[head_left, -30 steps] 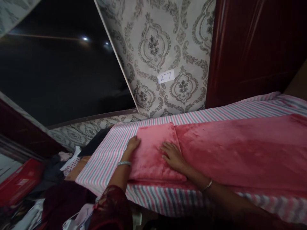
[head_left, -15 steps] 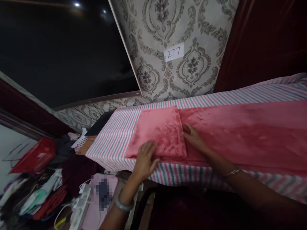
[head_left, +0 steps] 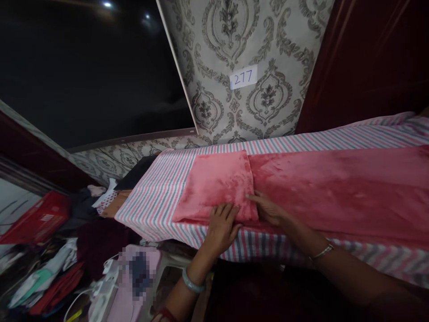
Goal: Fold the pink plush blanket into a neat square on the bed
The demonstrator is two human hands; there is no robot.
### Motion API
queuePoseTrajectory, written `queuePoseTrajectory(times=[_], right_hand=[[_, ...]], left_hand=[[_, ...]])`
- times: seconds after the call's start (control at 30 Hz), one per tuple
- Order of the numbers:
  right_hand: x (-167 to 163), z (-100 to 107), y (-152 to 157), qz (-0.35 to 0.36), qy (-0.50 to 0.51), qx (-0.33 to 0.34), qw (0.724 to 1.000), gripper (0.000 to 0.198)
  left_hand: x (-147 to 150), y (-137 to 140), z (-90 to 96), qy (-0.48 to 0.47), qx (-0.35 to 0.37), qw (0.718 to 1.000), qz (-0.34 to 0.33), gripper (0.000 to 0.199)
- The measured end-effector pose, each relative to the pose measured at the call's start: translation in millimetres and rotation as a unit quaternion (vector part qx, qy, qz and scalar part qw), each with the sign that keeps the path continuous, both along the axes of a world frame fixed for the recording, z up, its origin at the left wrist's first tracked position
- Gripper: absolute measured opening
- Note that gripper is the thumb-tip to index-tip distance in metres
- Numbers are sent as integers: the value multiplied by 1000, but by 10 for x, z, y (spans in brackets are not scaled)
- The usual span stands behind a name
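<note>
Long, soft pink plush cloth (head_left: 342,192) lies spread over a white cotton-like sheet with pink and grey stripes (head_left: 157,192), its left end doubled into a flat four-sided panel (head_left: 217,179). Left hand (head_left: 220,227) rests at the panel's near edge, fingers close together, thumb apart; right hand (head_left: 269,210) at its right edge, one digit on top, other fingers partly hidden, whether clamped on the fabric cannot be told. Beyond: grey-and-cream damask wallpaper (head_left: 231,105) bearing a white paper label marked 277 (head_left: 243,77), beside a large glossy black screen (head_left: 97,76).
</note>
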State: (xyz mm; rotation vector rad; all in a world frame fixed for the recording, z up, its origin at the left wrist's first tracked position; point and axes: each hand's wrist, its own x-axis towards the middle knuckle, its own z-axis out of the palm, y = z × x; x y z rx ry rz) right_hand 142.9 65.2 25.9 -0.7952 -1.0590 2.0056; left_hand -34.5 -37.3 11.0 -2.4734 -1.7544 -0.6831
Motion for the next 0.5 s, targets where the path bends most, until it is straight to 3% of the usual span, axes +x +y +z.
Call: queuePoseTrajectory(times=[0.17,0.33,0.43,0.5], right_hand=[[-112,-37,-143,-32,-20,42,998,54],[-41,-37,-117,14,-6,-7,1000,49],[-3,6,-101,45,-2,-39,998,47],[-15,19,-91,45,8,-55,997,44]], left_hand=[[77,64,-60,-20,10,999,36,49],[31,-7,-16,-69,70,993,59,51],[-14,-201,24,-184,122,969,111,33],[-4,-340,47,-324,82,934,125,20]])
